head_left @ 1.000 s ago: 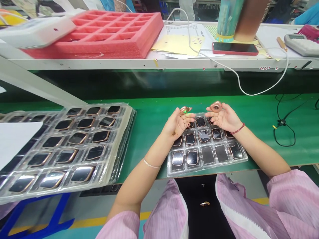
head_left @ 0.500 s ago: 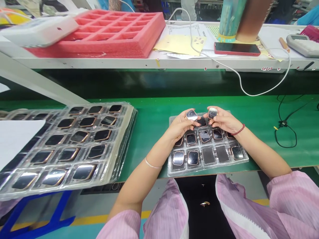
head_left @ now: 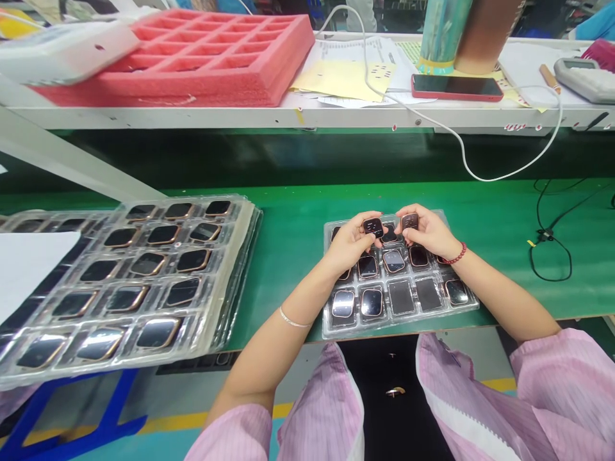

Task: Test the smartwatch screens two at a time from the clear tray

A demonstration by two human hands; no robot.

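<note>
My left hand (head_left: pixel 353 242) pinches a square smartwatch (head_left: pixel 373 227) with a dark glass face and a gold rim. Another such smartwatch (head_left: pixel 410 221) is held between the fingers of my right hand (head_left: pixel 429 232). Both watches are raised above the far rows of a clear plastic tray (head_left: pixel 331 328), and small light marks show on their screens. Several more watch faces lie in the tray's pockets, among them one (head_left: pixel 394 260) below my hands. Two pockets in the near row hold no watch. My hands hide part of the far row.
To the left stands a stack of clear trays (head_left: pixel 202 339) full of watches, with white paper (head_left: pixel 33 269) beside it. A shelf edge (head_left: pixel 346 119) runs across above the bench, carrying red foam (head_left: pixel 269 83), a phone (head_left: pixel 456 88) and a calculator (head_left: pixel 586 80). A white cable (head_left: pixel 464 153) hangs down.
Both watches have tilted in my fingers, so their bright reflections have gone and the screens look dark. My hands stay over the tray. The view has shifted slightly.
</note>
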